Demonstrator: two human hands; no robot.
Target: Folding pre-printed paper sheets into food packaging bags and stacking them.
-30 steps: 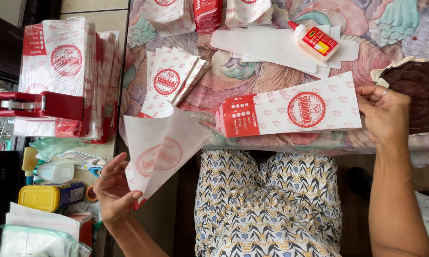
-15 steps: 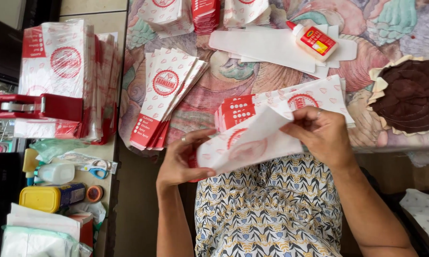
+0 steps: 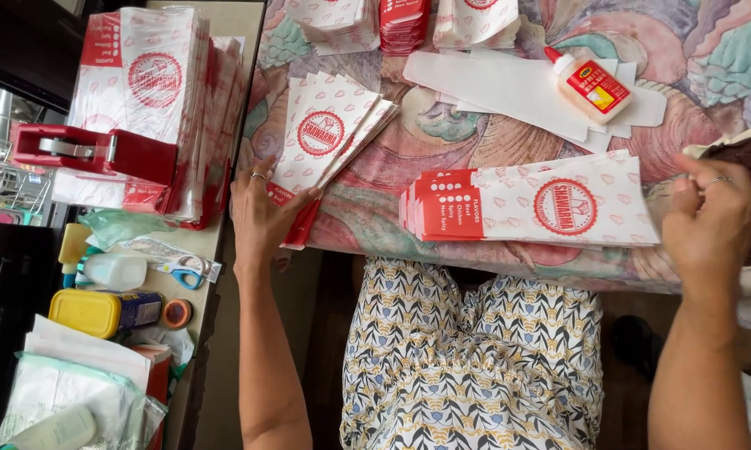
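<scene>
Leftmost, at nine o'clock, a side shelf [image 3: 217, 250] is seen, crowded with a tall bundle of red-and-white paper sleeves [image 3: 155, 92], a red tape dispenser [image 3: 92, 154], blue-handled scissors [image 3: 188, 271] and a yellow-lidded jar [image 3: 100, 310]. Moving rightward, the left hand [image 3: 263, 212] is laid flat, fingers spread and pressed down, on the lower end of a fanned stack of printed paper sleeves [image 3: 330, 133] at about ten o'clock on the patterned tablecloth [image 3: 442, 137]; half a second ago this hand was held at the table edge gripping a loose sleeve together with the other hand, and that sleeve is no longer held. At the centre, near six o'clock of the tabletop, a second pile of sleeves [image 3: 530, 208] is laid crosswise, red ends toward the left; the sleeve just handled appears to have been added to it, so one more piece is judged finished and the fanned stack is being reached for supply. Farther up, at one o'clock, white paper strips [image 3: 509, 83] are spread out with a glue bottle [image 3: 590, 83] lying on them. At three o'clock the right hand [image 3: 713, 225] is set against the right end of the central pile, fingers curled and touching its edge; whether anything is pinched cannot be told. A dark brown object [image 3: 746, 167] is partly hidden behind it.
</scene>
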